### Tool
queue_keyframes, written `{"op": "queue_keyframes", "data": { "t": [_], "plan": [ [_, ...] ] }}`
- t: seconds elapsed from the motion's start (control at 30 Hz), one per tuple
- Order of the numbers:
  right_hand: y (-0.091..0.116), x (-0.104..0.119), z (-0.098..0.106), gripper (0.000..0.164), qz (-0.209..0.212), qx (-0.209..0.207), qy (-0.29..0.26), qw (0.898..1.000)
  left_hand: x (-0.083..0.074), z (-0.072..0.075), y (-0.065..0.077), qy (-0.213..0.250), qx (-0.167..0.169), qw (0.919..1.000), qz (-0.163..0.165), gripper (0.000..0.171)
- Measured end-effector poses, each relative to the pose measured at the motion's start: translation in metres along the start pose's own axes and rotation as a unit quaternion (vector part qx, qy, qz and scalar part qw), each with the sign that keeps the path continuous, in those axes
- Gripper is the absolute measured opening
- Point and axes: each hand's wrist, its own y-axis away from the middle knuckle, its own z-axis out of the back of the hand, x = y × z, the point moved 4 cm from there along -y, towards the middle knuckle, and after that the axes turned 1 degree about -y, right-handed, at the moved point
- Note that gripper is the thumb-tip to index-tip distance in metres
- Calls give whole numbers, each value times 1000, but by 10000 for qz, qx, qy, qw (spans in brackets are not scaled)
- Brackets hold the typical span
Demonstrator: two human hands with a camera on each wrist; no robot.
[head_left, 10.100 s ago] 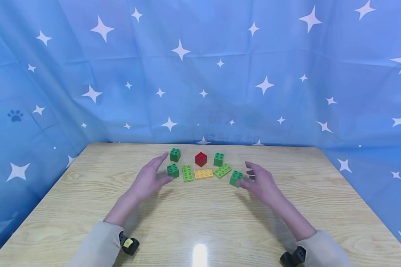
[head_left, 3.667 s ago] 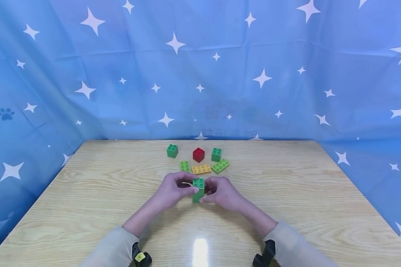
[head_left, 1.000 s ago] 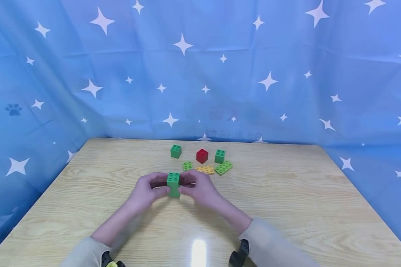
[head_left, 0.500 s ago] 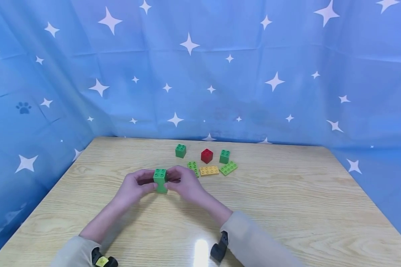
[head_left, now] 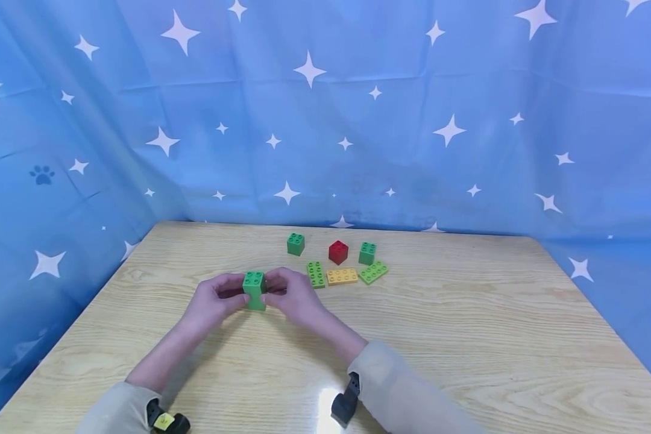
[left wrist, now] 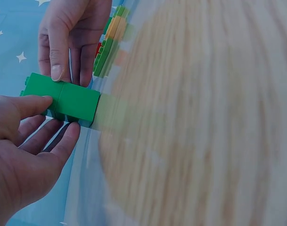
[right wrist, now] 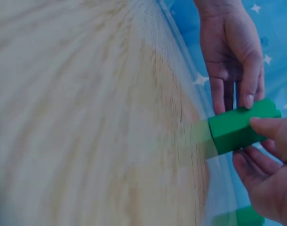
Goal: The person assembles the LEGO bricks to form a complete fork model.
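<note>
Two green toy building bricks (head_left: pixel 255 290) are joined one on top of the other into an upright stack, left of the table's middle. My left hand (head_left: pixel 207 302) grips the stack from the left, thumb on the near face. From the other side my right hand (head_left: pixel 299 299) pinches it the same way. A seam between the joined bricks (left wrist: pixel 62 98) shows in the left wrist view. The lower end of the green stack (right wrist: pixel 233 129) is right at the tabletop in the right wrist view.
Behind the hands lie a lime plate brick (head_left: pixel 315 275), a yellow one (head_left: pixel 342 276) and another lime one (head_left: pixel 374 272). Farther back stand a green brick (head_left: pixel 295 244), a red brick (head_left: pixel 339 252) and another green brick (head_left: pixel 367 253). A blue star curtain (head_left: pixel 358 120) borders the table.
Ten seconds ago the hands were apart, beside two separate green bricks. Later those bricks were stacked between both hands at the centre. Since then hands and stack have moved left, only slightly in the last half second.
</note>
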Motion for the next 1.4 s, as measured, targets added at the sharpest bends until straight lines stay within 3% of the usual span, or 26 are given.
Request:
{"op": "queue_keyframes", "data": {
  "t": [0.5, 0.9, 1.17, 1.4],
  "plan": [
    [5, -1, 11, 40, -156, -34, 99, 9998, -1, -1, -1, 242, 16, 9997, 36, 52],
    [27, -3, 48, 42, -8, -193, 234, 9995, -17, 11, 5, -221, -236, 9994, -133, 58],
    [42, -2, 77, 41, 75, -442, 331, 9984, -37, 11, 12, -272, -397, 9972, -580, 56],
    [53, -8, 109, 41, -59, -770, 388, 9963, -49, 8, 16, -225, -520, 9960, -685, 51]
  ]
}}
